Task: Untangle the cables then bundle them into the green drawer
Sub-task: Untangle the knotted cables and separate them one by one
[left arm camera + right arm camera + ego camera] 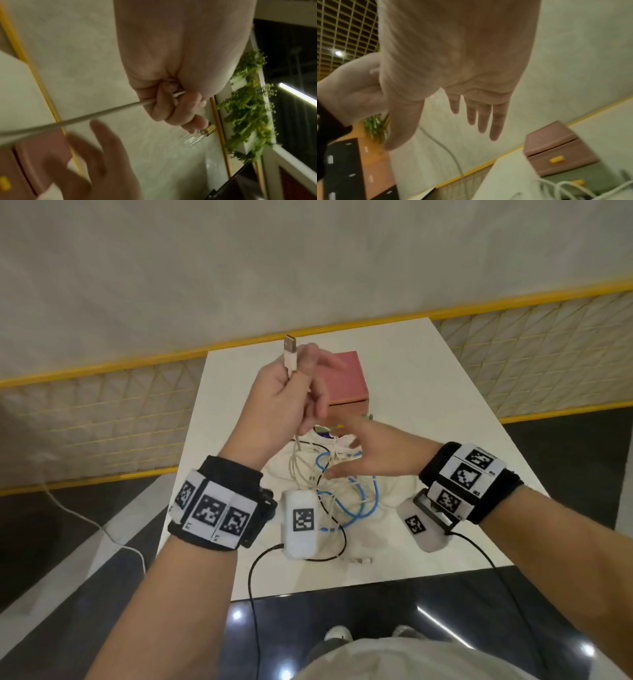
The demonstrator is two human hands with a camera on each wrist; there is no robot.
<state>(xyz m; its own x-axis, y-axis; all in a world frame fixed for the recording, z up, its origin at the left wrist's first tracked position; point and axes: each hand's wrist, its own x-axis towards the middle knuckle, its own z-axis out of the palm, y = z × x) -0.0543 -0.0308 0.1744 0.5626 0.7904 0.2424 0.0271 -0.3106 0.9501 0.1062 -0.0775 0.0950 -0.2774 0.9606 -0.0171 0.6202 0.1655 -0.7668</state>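
My left hand (291, 392) is raised above the table and grips a white cable (102, 113) just below its USB plug (290, 350), which points up. The cable runs down into a tangle of white, blue and black cables (337, 494) on the white table (428, 392). My right hand (359, 455) hovers open over the tangle, its straight fingers (481, 117) pointing left and holding nothing. The green drawer (587, 174), with a yellow handle, sits under a pink drawer (346, 381) behind the tangle. My hands hide most of it in the head view.
The table is narrow, with its near edge (342, 589) close to my body and dark floor on both sides. A yellow-railed mesh fence (102, 412) runs behind the table. A loose white plug (363, 560) lies near the front edge.
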